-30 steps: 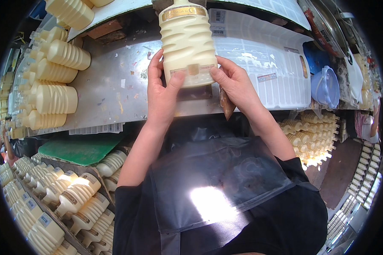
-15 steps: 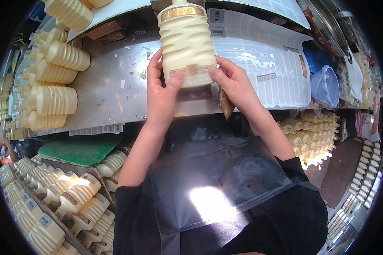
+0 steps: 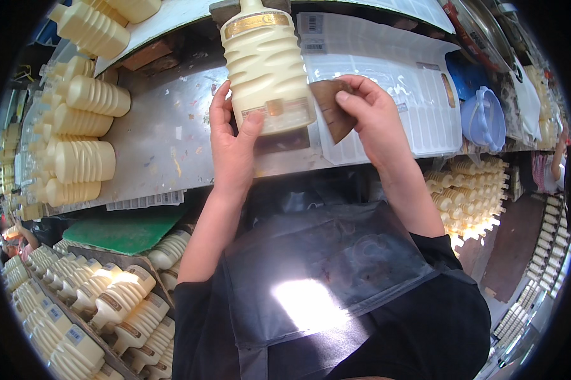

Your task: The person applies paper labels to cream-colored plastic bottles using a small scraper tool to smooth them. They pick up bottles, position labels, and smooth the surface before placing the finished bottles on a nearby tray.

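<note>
A cream plastic bottle [image 3: 266,73] with wavy ridges lies with its neck pointing away from me, over the metal worktable. It has a gold label near the shoulder and a patterned band near the base. My left hand [image 3: 234,139] grips the lower left side, thumb on the front by the band. Pinched in my right hand [image 3: 377,117] is a flat brown wedge-shaped scraper [image 3: 334,113], its edge close to the bottle's lower right side. Whether it touches the bottle I cannot tell. A dark block [image 3: 285,139] shows beneath the bottle's base.
Translucent label sheets [image 3: 418,130] cover the right of the metal worktable [image 3: 165,120]. Beyond them stands a light-purple bucket [image 3: 485,126]. Cream bottles [image 3: 86,159] are stacked at the left. Below are a green board [image 3: 124,229], crated bottles [image 3: 117,297] and more bottles [image 3: 466,190] at the right.
My right hand has let go of the bottle's base and shifted right, turning the scraper up beside the bottle. The bottle has moved slightly left, still in my left hand.
</note>
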### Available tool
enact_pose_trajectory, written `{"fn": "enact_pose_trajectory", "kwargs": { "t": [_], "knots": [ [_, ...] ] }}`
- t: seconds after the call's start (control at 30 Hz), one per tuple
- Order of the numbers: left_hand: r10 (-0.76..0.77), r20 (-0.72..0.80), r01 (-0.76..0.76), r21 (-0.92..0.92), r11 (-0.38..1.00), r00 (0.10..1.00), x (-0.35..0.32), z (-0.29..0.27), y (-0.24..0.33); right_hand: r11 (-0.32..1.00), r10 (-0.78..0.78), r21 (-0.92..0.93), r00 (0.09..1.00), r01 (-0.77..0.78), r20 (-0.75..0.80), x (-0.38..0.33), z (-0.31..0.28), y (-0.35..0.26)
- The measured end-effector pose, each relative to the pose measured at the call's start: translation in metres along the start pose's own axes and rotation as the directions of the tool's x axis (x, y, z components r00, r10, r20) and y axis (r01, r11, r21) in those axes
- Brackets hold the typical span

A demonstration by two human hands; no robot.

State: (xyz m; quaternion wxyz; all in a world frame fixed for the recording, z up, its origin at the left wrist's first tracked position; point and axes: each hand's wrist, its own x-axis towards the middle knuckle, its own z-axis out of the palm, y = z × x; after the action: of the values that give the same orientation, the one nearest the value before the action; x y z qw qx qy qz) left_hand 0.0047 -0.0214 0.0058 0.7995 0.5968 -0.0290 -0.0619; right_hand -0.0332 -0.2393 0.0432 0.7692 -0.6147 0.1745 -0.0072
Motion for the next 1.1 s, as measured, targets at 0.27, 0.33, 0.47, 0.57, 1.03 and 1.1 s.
{"fn": "enact_pose_trajectory", "kwargs": {
  "t": [0.27,0.33,0.47,0.57,1.03,1.1],
  "knots": [
    [0.004,0.006,-0.004,-0.005,1.0,1.0,-0.001,0.0,0.0,0.958,-0.099,-0.266,0.994,0.11,0.054,-0.011,0.003,0.017],
    [0.009,0.015,-0.009,-0.003,1.0,1.0,-0.001,-0.001,-0.001,0.964,-0.023,-0.265,1.0,0.02,-0.008,-0.006,-0.007,0.019],
    [0.01,0.045,-0.011,0.004,1.0,0.999,-0.001,-0.006,-0.002,0.995,0.002,-0.1,1.0,-0.003,-0.013,0.0,-0.017,0.016],
    [0.002,0.097,-0.008,0.062,0.998,0.995,-0.006,-0.01,-0.001,0.998,0.054,-0.02,0.998,-0.054,0.016,0.004,-0.018,0.009],
    [0.461,0.113,-0.378,0.753,0.538,0.88,-0.006,-0.004,-0.001,0.98,0.184,-0.109,0.97,-0.168,0.156,0.006,0.002,0.01],
    [0.51,0.149,-0.421,0.773,0.474,0.847,-0.005,-0.003,0.002,0.977,0.194,-0.115,0.972,-0.179,0.131,0.006,0.002,0.011]
  ]
}}
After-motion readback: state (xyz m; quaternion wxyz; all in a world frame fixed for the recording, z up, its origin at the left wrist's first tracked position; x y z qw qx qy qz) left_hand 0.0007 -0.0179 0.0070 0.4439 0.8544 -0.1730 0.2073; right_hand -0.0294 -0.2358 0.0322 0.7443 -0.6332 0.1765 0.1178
